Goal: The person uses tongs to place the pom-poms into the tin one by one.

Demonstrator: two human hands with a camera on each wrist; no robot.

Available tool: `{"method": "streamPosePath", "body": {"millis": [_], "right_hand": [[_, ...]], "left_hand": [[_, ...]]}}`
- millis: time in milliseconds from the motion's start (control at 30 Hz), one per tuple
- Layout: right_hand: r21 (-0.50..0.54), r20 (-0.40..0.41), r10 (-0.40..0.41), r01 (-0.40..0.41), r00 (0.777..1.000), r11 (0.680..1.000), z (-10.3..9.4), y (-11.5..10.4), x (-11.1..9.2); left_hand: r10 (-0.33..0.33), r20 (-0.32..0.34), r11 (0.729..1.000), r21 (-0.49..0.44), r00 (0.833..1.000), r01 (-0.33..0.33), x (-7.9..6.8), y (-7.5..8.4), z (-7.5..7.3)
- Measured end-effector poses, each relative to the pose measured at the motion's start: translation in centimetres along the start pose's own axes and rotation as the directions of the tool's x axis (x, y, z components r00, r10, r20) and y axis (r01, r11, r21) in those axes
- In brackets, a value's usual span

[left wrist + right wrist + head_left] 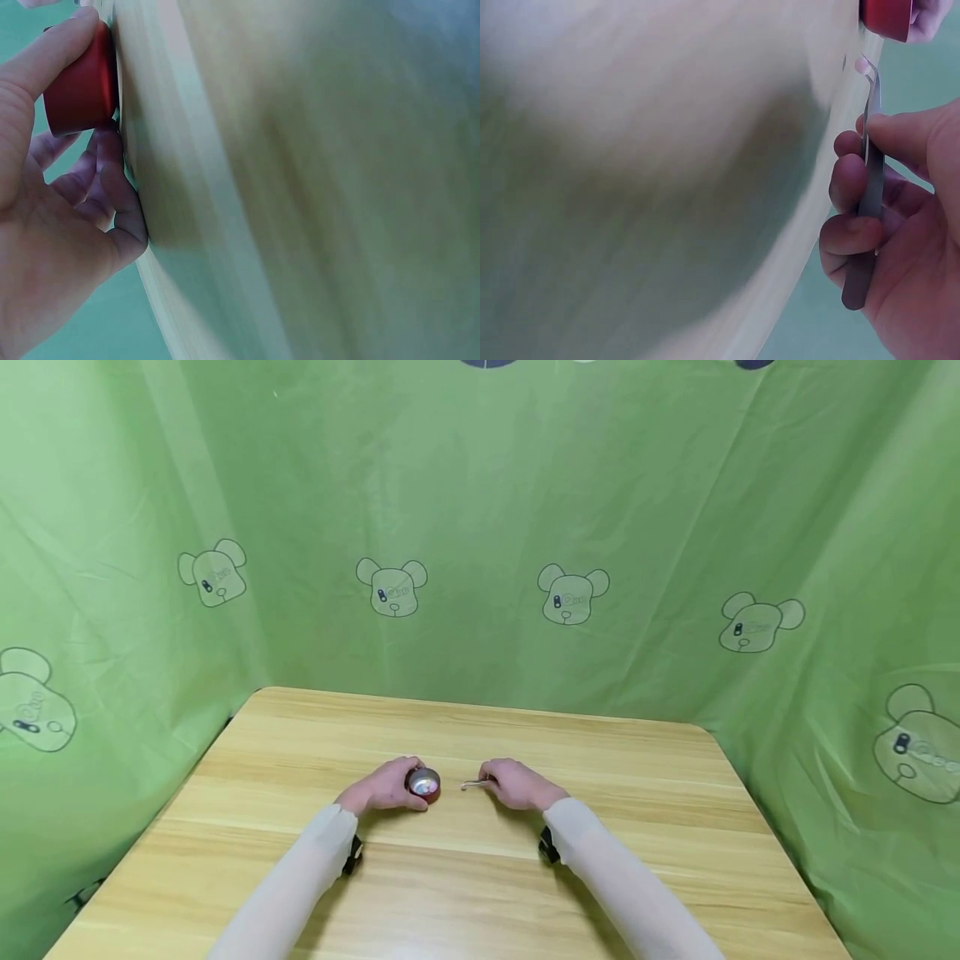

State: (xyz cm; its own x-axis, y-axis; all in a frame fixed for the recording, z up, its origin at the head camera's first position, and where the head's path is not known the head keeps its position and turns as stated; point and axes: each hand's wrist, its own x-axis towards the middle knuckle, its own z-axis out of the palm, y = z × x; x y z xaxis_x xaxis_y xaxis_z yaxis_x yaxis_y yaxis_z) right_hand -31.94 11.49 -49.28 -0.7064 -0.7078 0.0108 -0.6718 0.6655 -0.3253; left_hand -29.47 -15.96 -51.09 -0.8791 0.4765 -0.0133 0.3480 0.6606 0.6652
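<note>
My left hand (390, 783) grips a small round red metal container (82, 82), thumb on one side and fingers on the other. It stands on the wooden table, its open top showing shiny white, pink and bluish contents (424, 787) too small to make out. To the right, my right hand (516, 783) holds a pair of metal tweezers (873, 180) with bent tips, fingers wrapped around the shanks. At the tips a small pale pink round piece (862, 66) shows; whether they pinch it I cannot tell. The tips point left toward the container, apart from it.
The light wood table (465, 893) extends around both hands, with rounded far corners. Green curtains (480, 485) printed with bear heads hang behind the table and at both sides. Dark wrist-worn devices (550, 845) sit under both sleeves.
</note>
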Motion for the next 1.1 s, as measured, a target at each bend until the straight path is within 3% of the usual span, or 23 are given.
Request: {"method": "streamPosePath", "body": {"millis": [433,1100], "right_hand": [[0.024,-0.051,-0.005,0.006,0.999,1.0,-1.1,0.7,-1.0],[0.007,-0.082,-0.026,0.026,0.996,1.0,-2.3,0.3,-0.3]], "left_hand": [[0.004,-0.008,1.0,0.014,1.0,-0.004,0.1,0.0,0.0],[0.012,-0.01,1.0,0.012,1.0,-0.012,0.1,0.0,0.1]]}}
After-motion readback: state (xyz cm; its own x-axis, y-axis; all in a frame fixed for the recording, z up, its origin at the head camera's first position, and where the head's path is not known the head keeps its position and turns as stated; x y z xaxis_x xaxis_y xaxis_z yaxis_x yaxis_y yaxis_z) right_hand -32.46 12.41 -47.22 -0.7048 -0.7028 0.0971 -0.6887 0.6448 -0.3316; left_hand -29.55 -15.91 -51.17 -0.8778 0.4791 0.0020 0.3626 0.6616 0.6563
